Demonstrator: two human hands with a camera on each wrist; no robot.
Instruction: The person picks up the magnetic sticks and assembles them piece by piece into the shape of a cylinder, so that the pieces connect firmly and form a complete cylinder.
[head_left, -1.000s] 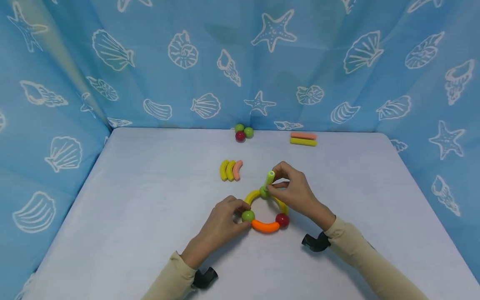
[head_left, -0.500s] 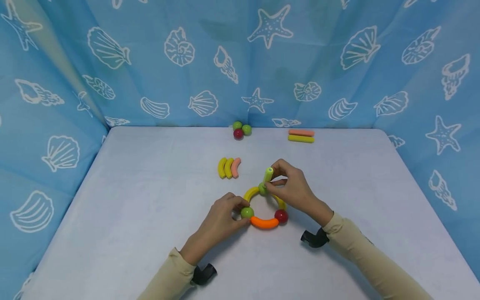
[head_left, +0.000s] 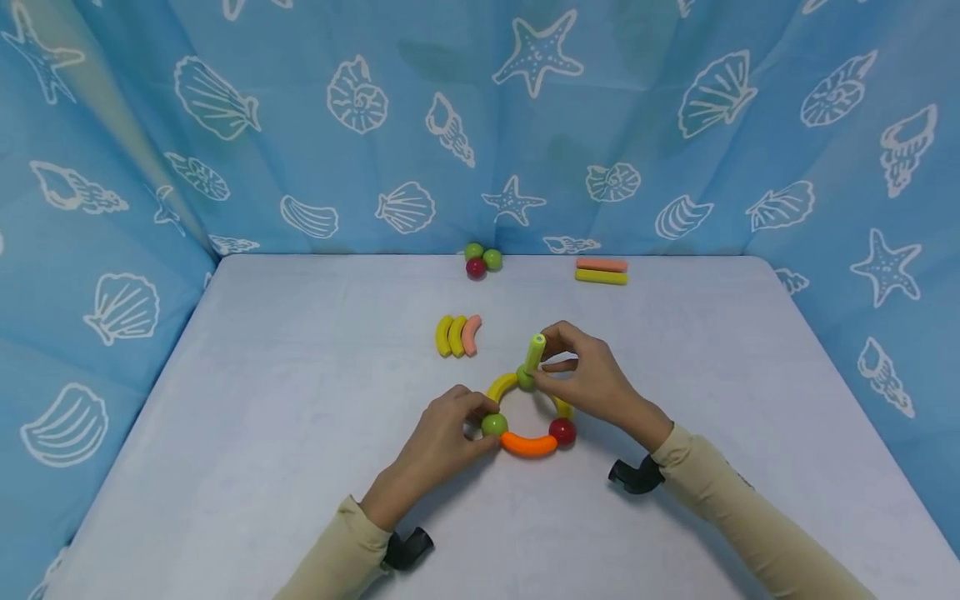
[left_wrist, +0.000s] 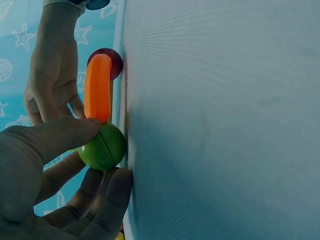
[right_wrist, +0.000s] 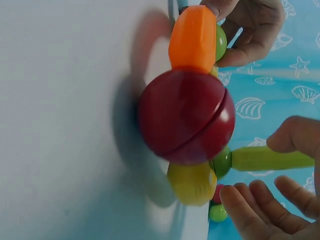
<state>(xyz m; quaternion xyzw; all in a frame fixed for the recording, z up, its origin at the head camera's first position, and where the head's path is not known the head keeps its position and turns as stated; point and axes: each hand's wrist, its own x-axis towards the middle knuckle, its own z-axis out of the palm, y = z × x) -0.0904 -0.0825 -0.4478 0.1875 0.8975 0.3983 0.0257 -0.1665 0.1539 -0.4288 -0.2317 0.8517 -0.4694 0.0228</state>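
Observation:
A ring of toy building pieces lies on the table: an orange curved rod (head_left: 529,446), a red ball (head_left: 562,432), two yellow curved rods, one of them the left yellow rod (head_left: 500,387), and green balls at the other joints. My left hand (head_left: 450,429) pinches the left green ball (left_wrist: 103,147), its thumb at the joint with the orange rod. From the far green ball (head_left: 523,380) a straight light-green rod (head_left: 535,352) stands up, leaning slightly. My right hand (head_left: 588,375) grips this rod, thumb against its side in the right wrist view, and partly covers the right yellow rod.
Beyond the ring lie two yellow curved rods and a pink curved rod (head_left: 471,335), side by side. Two green balls and a dark red ball (head_left: 476,268) sit at the table's far edge. Pink and yellow straight rods (head_left: 602,277) lie to their right. A shell-patterned curtain (head_left: 300,150) hangs behind.
The head view has shifted slightly. My right wrist has moved a little to the right while its fingers stay at the light-green rod. My left hand keeps its hold on the ball.

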